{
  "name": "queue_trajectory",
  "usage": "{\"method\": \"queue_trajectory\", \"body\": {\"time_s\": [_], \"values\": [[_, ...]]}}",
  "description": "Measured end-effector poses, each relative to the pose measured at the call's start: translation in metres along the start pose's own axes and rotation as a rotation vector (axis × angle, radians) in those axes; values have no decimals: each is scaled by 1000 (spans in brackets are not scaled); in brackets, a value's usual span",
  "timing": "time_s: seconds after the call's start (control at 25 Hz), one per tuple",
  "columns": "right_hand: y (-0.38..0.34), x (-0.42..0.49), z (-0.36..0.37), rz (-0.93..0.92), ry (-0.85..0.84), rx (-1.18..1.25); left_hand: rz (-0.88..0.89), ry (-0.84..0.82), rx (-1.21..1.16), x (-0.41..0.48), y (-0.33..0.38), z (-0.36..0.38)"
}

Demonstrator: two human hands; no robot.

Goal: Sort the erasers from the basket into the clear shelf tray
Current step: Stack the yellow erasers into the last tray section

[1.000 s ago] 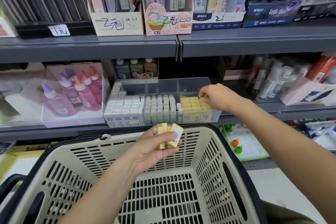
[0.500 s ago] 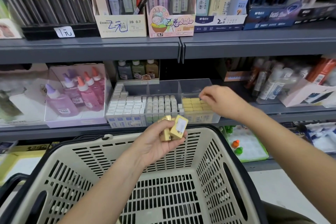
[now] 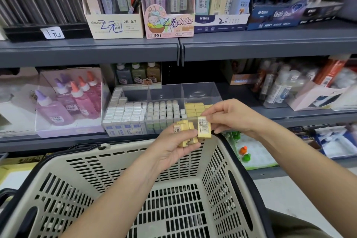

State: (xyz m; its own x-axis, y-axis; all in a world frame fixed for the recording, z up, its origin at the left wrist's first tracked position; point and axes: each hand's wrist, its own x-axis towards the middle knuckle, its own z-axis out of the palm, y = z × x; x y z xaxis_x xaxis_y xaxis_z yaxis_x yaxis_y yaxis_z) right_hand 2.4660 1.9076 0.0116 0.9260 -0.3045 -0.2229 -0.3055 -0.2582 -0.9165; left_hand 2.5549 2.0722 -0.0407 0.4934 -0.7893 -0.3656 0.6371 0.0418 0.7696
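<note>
Over the basket's (image 3: 135,160) far rim the left hand (image 3: 173,147) grips a clutch of yellow erasers (image 3: 183,128) while the right hand (image 3: 231,116) pinches a single eraser (image 3: 204,128), apparently mid-transfer and bound next for the right compartment of the clear tray (image 3: 193,91) at the shelf's front edge.

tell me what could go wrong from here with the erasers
1. The left hand holds a loose stack of yellow erasers. Pulling the eraser free with the right hand could knock others loose, probably into the basket below.
2. The tray keeps its yellow section right beside another colour's rows, so a hurried drop could land the eraser in the wrong one.
</note>
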Motion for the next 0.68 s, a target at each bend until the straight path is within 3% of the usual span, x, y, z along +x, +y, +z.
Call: {"method": "queue_trajectory", "body": {"time_s": [0.08,0.2,0.4,0.48,0.68], "values": [[1,0,0,3,-13,4,-9,10,1,2,-1,1],[-4,2,-11,-51,-50,-236,11,50,-18,4,0,0],[-7,32,-42,-196,486,-581,52,91,-70,1,7,-10],[-1,44,-39,-188,494,-737,53,92,-75,-2,7,-13],[1,51,-36,-219,440,-806,37,86,-73,-4,7,-16]]}}
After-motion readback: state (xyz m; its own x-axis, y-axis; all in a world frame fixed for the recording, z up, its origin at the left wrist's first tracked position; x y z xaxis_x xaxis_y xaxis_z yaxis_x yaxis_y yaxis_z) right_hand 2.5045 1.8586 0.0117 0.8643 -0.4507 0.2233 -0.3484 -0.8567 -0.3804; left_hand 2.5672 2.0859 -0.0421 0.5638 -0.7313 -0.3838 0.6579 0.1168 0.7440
